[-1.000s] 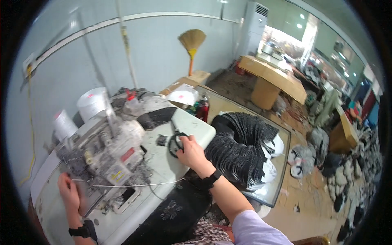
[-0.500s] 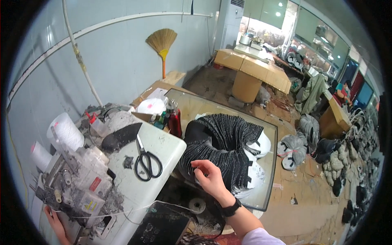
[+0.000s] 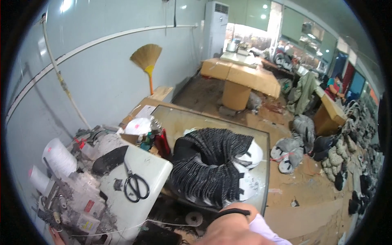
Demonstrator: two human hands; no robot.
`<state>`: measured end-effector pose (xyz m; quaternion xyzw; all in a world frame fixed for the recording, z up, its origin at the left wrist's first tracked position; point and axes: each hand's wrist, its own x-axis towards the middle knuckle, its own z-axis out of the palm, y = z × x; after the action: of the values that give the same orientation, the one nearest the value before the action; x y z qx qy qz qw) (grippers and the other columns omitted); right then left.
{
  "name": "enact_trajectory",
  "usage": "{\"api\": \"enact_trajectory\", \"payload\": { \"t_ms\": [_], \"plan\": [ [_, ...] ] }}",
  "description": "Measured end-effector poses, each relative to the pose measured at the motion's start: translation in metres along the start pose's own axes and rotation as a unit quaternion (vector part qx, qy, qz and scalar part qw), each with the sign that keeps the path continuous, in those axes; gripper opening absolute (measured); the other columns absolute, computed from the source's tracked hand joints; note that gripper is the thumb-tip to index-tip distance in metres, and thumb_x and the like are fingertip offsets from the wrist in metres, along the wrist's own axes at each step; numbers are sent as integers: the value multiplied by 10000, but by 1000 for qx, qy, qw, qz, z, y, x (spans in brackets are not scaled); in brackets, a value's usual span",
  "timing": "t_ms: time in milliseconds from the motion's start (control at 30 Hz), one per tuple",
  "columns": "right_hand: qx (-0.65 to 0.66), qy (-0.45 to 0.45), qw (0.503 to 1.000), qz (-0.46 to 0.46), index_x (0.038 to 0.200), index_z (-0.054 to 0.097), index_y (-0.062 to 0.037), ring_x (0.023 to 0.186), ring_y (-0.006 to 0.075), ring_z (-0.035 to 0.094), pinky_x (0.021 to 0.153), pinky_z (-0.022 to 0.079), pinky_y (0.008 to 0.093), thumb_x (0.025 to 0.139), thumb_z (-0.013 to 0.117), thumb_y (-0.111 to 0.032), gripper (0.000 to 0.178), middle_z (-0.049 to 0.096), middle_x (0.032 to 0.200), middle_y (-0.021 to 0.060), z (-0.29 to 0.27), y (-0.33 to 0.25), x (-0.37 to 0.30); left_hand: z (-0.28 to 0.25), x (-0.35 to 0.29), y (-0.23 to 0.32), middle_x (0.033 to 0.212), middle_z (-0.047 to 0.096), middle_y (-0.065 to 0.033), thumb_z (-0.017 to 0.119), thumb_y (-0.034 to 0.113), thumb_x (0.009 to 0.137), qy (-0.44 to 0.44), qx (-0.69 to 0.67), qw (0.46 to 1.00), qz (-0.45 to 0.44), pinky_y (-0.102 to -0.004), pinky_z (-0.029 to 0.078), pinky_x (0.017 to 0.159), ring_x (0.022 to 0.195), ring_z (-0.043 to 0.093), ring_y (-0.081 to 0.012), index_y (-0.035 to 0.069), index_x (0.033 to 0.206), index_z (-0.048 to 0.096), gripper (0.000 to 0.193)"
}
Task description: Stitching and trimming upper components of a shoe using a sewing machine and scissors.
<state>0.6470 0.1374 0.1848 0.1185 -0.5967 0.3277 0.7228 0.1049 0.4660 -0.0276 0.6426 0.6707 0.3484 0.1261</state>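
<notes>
At the lower left, my left hand [image 3: 56, 236] is partly in view beside the sewing machine [image 3: 77, 196]; the fingers that show look stretched out, with nothing visible in them. My right hand [image 3: 234, 234] is close and blurred at the bottom edge, bent back below a dark wristband [image 3: 228, 212], its fingers hidden. Beyond it, a curved row of black-and-white shoe-upper pieces [image 3: 204, 183] stands packed on a glass-topped table [image 3: 265, 171]. Black-handled scissors [image 3: 136, 185] lie on the white machine table [image 3: 151, 167], near a black fabric piece [image 3: 110, 160]. A white thread runs across below.
White thread cones [image 3: 59, 157] stand behind the machine. A red bottle [image 3: 162, 143] is between the two tables. A broom [image 3: 147, 59] leans on the wall. Bundles of grey pieces [image 3: 290, 153] lie on the cardboard-covered floor. A person [image 3: 335, 87] sits far right.
My right hand has moved from over the shoe-upper pieces back toward me, to the bottom edge. My left hand shows lower in the picture. The whole view has shifted slightly.
</notes>
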Motion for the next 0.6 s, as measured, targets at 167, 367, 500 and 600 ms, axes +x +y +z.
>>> {"api": "enact_trajectory", "payload": {
  "t_ms": [167, 367, 500, 600],
  "plan": [
    [-95, 42, 994, 23, 1243, 489, 109, 1142, 365, 520, 1006, 386, 459, 936, 550, -402, 599, 561, 1193, 258, -19, -19, -13, -10, -11, 15, 1526, 275, -168, 414, 496, 985, -42, 64, 997, -10, -413, 232, 1130, 1417, 240, -327, 45, 1488, 250, 695],
    [-115, 79, 989, 49, 1214, 508, 105, 1127, 356, 533, 1011, 392, 449, 945, 530, -382, 557, 574, 1172, 253, -32, -22, -21, -11, -35, 55, 1362, 472, -205, 436, 348, 1002, -45, -29, 997, -63, -341, 331, 1038, 1239, 462, -277, -4, 1423, 337, 558],
    [-116, 95, 986, 67, 1195, 521, 103, 1117, 350, 542, 1014, 395, 443, 950, 516, -369, 531, 582, 1158, 249, -37, -19, -28, -11, -38, 63, 1358, 473, -196, 445, 351, 1003, -23, 25, 999, -38, -336, 338, 1028, 1212, 471, -272, -7, 1428, 326, 568],
    [-119, 110, 983, 85, 1181, 531, 101, 1110, 345, 549, 1017, 398, 438, 954, 506, -358, 513, 588, 1147, 246, -41, -16, -32, -10, -33, 51, 1363, 468, -197, 444, 354, 1002, -33, -41, 998, -39, -333, 339, 1026, 1209, 472, -273, -5, 1434, 319, 575]
  ]
}}
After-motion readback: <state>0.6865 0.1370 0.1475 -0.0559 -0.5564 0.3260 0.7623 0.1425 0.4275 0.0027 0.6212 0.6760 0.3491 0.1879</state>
